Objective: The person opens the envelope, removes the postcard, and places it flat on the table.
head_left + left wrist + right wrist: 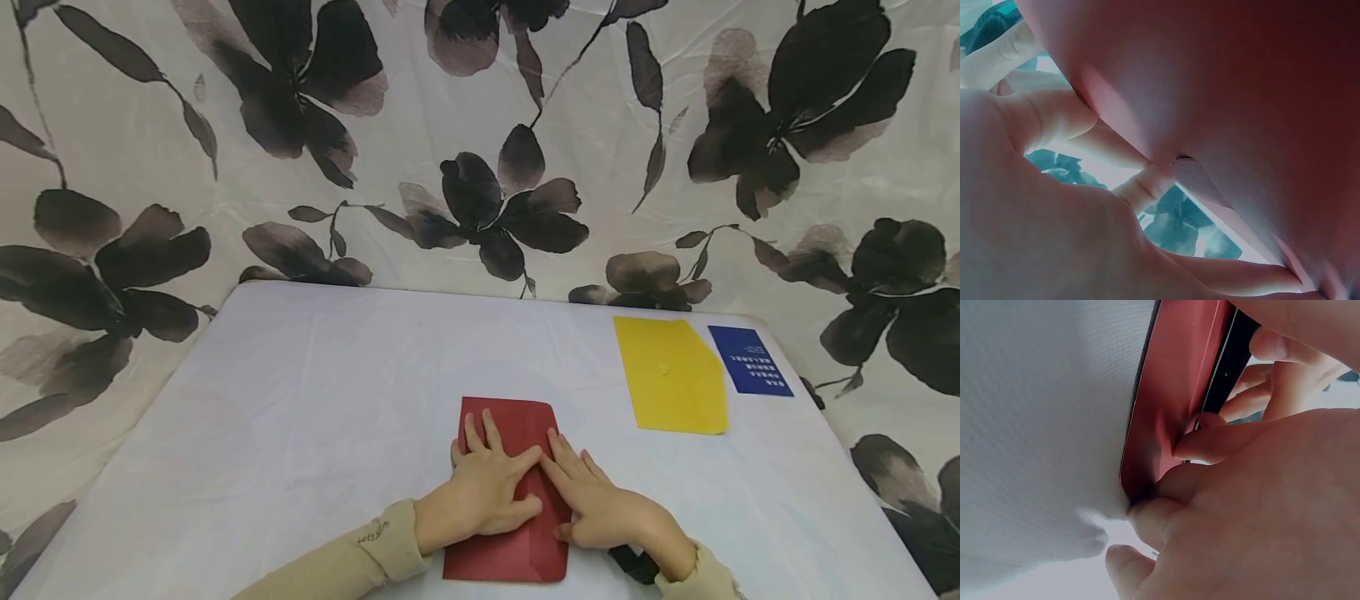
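A red paper envelope (502,554) lies lengthwise near the front of the table. Across its upper half my left hand (483,487) rests with the fingers spread. My right hand (603,504) presses along the envelope's right edge, its fingers extended and pointing up and left. The index fingertips of both hands meet near the middle of that edge. In the left wrist view the red paper (1260,112) fills the upper right, with a small curved slit at its edge. In the right wrist view, fingertips (1154,519) lie along a folded red strip (1169,381).
A yellow sheet (667,375) with slanted corners lies at the back right. Next to it, near the right edge, is a blue card (750,360) with white print. The white table (300,400) backs onto a floral cloth (510,200).
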`<action>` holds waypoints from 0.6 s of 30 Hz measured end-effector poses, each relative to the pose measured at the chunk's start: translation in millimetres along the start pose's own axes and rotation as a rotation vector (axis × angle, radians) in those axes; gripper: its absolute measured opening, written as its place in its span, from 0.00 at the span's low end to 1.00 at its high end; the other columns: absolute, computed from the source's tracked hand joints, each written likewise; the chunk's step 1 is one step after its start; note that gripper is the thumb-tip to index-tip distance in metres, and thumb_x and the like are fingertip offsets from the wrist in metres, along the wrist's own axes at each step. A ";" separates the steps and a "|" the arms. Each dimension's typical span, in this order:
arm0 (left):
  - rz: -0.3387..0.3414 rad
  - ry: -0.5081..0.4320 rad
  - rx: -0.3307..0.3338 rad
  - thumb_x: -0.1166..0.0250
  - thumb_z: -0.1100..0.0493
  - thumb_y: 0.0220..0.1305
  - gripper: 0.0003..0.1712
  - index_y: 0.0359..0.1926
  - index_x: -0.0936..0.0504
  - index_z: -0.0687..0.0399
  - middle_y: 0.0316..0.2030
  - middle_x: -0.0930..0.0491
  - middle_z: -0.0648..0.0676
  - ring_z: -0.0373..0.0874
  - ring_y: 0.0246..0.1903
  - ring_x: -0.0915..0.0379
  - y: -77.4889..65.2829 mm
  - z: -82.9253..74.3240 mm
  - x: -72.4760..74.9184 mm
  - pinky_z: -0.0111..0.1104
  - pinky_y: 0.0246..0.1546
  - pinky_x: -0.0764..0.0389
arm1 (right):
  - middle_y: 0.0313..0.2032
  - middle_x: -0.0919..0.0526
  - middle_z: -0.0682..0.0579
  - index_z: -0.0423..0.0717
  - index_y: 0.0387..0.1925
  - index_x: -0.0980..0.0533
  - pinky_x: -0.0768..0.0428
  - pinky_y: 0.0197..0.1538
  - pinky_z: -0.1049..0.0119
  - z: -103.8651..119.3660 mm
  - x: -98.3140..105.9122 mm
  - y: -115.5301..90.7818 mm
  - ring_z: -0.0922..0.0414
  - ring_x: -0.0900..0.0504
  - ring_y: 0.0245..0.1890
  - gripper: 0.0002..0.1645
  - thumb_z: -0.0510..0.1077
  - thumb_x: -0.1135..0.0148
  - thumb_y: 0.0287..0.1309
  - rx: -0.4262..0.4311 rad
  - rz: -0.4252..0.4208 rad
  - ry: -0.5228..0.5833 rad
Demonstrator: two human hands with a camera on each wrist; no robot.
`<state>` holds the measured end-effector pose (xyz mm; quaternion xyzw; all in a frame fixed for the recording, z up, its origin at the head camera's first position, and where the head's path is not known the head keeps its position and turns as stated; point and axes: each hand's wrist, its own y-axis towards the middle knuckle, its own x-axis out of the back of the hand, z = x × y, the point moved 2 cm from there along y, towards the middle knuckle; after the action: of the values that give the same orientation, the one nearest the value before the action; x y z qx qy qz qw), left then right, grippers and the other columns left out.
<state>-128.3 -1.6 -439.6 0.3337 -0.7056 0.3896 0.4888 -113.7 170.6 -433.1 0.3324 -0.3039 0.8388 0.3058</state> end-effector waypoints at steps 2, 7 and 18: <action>0.002 -0.010 -0.003 0.44 0.37 0.59 0.38 0.71 0.35 0.35 0.70 0.51 0.81 0.83 0.66 0.57 -0.4 -0.2 0.6 0.70 0.54 0.35 | 0.77 0.65 0.37 0.33 0.76 0.52 0.62 0.73 0.40 -0.2 -0.3 -0.5 0.42 0.65 0.77 0.55 0.39 0.33 0.53 -0.001 0.000 0.000; -0.006 -0.031 -0.010 0.42 0.38 0.58 0.34 0.66 0.33 0.36 0.69 0.49 0.81 0.83 0.66 0.56 -0.4 0.9 2.1 0.70 0.53 0.34 | 0.77 0.65 0.37 0.35 0.77 0.54 0.63 0.73 0.40 0.6 0.2 -0.6 0.42 0.66 0.77 0.55 0.38 0.34 0.53 0.000 0.004 0.006; -0.075 -0.045 -0.070 0.41 0.41 0.58 0.27 0.57 0.32 0.39 0.66 0.45 0.83 0.85 0.63 0.50 1.1 7.9 3.2 0.67 0.48 0.28 | 0.77 0.65 0.36 0.38 0.78 0.56 0.64 0.72 0.40 -0.4 0.1 0.6 0.42 0.66 0.77 0.57 0.38 0.34 0.53 0.014 0.004 0.006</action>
<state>-133.5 -8.3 -438.5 0.3515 -0.7166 0.3385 0.4983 -114.3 170.5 -433.5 0.3314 -0.2980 0.8425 0.3026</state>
